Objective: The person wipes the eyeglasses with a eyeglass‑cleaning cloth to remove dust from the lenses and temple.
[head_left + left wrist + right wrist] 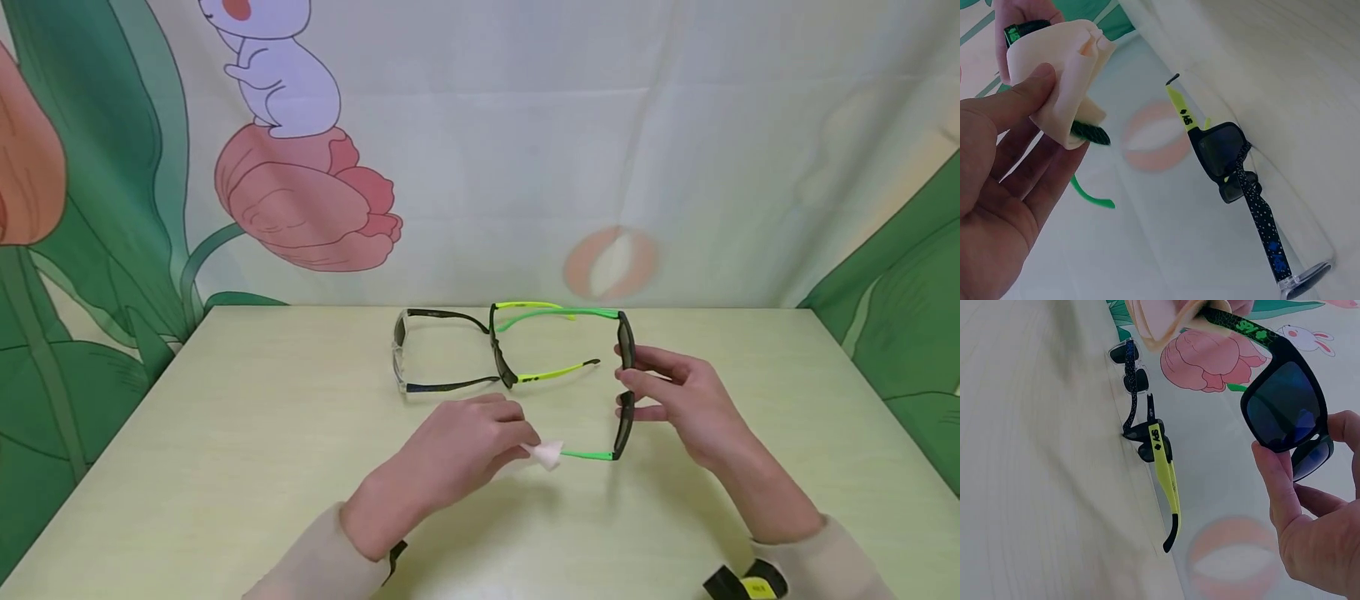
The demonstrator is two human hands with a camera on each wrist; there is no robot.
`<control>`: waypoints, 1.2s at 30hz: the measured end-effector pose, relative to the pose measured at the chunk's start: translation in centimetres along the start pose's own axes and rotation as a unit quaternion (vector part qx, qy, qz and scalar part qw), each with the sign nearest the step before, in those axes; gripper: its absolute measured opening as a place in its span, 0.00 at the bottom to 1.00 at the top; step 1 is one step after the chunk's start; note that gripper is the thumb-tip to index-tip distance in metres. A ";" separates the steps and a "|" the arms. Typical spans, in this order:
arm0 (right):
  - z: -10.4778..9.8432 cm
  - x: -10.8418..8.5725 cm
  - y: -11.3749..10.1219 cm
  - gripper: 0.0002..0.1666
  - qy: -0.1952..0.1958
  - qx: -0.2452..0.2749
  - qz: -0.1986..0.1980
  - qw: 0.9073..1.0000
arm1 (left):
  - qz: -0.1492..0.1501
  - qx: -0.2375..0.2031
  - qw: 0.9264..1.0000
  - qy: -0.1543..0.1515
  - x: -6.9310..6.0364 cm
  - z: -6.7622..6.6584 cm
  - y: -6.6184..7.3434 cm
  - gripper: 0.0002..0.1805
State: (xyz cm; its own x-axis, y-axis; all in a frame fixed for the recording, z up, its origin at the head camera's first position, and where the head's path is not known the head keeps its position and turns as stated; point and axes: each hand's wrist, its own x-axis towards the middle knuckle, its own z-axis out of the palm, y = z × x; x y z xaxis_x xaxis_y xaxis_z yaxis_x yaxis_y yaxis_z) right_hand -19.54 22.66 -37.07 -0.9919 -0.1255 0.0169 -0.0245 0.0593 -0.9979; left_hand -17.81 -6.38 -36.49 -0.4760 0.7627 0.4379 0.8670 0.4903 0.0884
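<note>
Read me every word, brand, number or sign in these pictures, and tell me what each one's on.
"SPY", as the stylised letters seem to read, with a cross-like sign: on the yellow-armed sunglasses.
"SPY", apparently the same with its sign, in green: on the green-armed sunglasses.
Blue marking on the clear-framed sunglasses: too blurred to read.
Yellow label on the black band at the right wrist: too small to read.

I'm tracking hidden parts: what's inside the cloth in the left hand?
One temple of the green-and-black sunglasses runs into the cloth; its dark end pokes out in the left wrist view. The wrapped middle is covered.
</note>
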 end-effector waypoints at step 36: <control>-0.1 -0.4 -0.5 0.28 -0.019 0.002 -0.008 1.000 | 0.017 0.060 0.998 -0.018 0.9 -0.5 0.9 0.06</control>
State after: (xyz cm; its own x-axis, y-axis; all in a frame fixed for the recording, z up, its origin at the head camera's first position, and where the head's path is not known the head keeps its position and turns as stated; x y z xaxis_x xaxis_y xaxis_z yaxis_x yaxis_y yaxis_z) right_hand -19.16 22.76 -36.54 -0.9861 -0.1632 0.0307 -0.0399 0.0535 -0.9978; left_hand -17.37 -5.46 -35.61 -0.4524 0.7934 0.4072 0.8602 0.5087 -0.0354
